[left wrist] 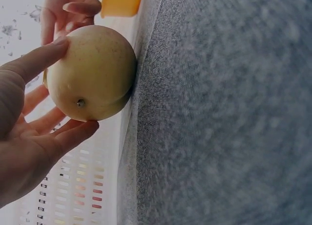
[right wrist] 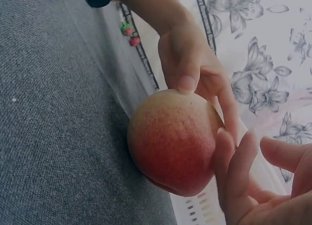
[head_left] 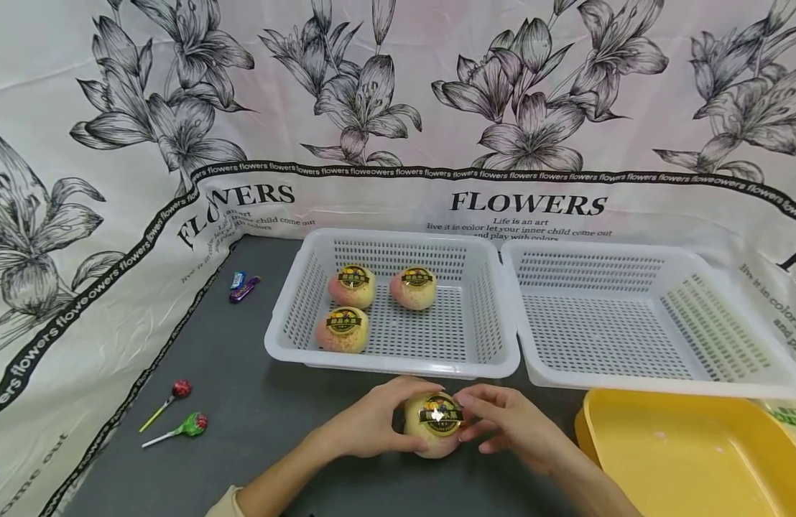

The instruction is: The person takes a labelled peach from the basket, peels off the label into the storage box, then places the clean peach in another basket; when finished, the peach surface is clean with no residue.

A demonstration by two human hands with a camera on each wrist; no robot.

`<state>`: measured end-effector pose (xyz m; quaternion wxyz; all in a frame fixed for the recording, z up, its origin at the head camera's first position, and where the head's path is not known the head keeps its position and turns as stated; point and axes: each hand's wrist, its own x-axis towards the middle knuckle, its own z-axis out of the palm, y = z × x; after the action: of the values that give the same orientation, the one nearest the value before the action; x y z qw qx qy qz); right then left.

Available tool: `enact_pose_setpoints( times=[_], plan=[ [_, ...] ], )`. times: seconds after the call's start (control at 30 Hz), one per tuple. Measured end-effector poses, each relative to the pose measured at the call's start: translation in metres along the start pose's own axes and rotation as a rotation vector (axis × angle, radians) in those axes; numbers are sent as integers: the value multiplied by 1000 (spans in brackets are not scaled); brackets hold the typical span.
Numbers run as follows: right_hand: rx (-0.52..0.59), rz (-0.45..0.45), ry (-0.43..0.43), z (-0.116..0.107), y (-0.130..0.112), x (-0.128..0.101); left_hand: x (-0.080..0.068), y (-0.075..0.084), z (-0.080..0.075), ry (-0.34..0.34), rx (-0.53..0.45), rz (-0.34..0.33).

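Note:
A yellow-pink peach (head_left: pixel 429 444) rests on the dark tabletop in front of the left white basket, a black-and-gold label (head_left: pixel 440 414) on its upper face. My left hand (head_left: pixel 374 420) grips it from the left, thumb near and fingers on the far side. In the left wrist view the peach (left wrist: pixel 92 73) shows its pale side and a small stem spot. My right hand (head_left: pixel 511 424) is at the right side, fingertips at the label's edge. Seen from the right wrist, the peach (right wrist: pixel 175 142) is red below, and the right thumb (right wrist: pixel 280 152) stands apart from the fingers.
Three labelled peaches sit in the left white basket (head_left: pixel 398 365). Beside it stands a second white basket (head_left: pixel 663 388), with a yellow tray (head_left: pixel 689 452) in front. On the left lie a red lollipop (head_left: pixel 181 388), a green lollipop (head_left: pixel 194 424) and small wrapped candies (head_left: pixel 244 289).

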<state>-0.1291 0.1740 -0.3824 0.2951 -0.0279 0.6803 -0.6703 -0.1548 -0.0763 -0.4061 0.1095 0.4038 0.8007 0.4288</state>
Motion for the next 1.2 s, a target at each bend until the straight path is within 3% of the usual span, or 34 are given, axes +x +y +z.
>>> enact_pose_setpoints(
  times=[0.17, 0.63, 1.2],
  plan=[
    [66, -9, -16, 2, 1, 1, 0, 0, -1, 3, 31, 14],
    [54, -63, -51, 2, 11, 5, 1, -2, 2, -12, 38, 21],
    [-23, -75, 80, 1, 12, 2, 5, -2, 5, 4, 41, 10]
  ],
)
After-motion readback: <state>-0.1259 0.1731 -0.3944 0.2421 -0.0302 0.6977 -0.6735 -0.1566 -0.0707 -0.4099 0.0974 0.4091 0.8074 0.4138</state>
